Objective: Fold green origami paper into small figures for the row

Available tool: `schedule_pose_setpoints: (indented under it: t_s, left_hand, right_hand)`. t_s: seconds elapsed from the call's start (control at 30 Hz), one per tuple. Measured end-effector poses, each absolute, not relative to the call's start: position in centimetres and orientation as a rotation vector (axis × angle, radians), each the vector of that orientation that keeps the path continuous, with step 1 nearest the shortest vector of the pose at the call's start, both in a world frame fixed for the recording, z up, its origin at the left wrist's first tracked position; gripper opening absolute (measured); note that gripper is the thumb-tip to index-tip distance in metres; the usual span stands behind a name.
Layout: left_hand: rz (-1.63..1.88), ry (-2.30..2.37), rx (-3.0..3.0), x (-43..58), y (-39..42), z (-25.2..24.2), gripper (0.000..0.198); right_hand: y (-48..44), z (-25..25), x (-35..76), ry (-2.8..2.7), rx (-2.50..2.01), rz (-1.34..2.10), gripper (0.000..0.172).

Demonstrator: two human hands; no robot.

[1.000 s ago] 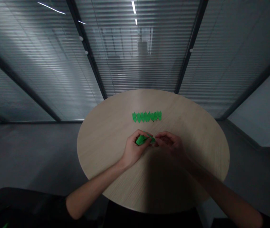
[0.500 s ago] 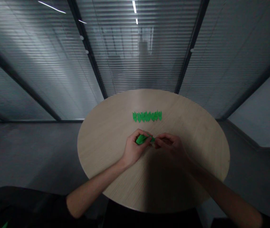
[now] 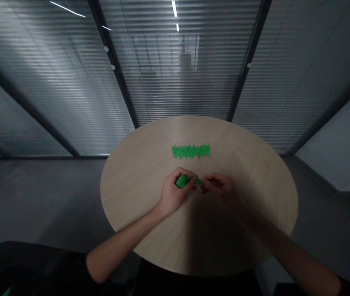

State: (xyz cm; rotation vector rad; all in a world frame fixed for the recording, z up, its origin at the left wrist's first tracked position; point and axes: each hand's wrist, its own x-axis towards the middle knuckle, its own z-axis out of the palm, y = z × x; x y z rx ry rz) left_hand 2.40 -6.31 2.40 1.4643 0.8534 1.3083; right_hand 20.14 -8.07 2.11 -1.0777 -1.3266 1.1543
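Note:
My left hand is curled around a small green folded paper piece just above the round wooden table. My right hand meets it from the right, fingertips pinched on the paper's right tip. Both hands hover near the table's middle. Beyond them, a row of several finished green folded paper pieces lies side by side on the tabletop.
The table stands against a glass wall with horizontal blinds and dark frame posts. Grey floor surrounds it on both sides. A dark object sits at the lower left near my body.
Almost nothing has changed; both hands stay on the green paper piece with only slight finger shifts.

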Motion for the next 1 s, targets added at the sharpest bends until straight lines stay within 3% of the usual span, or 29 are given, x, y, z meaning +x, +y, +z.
schedule_pose_setpoints:
  t_s: [1.0]
  left_hand:
    - [1.285,0.944,1.61,2.16,-6.4,1.87,0.014]
  right_hand:
    - [-8.53,2.66,20.02,-1.4,-1.135,1.138,0.023]
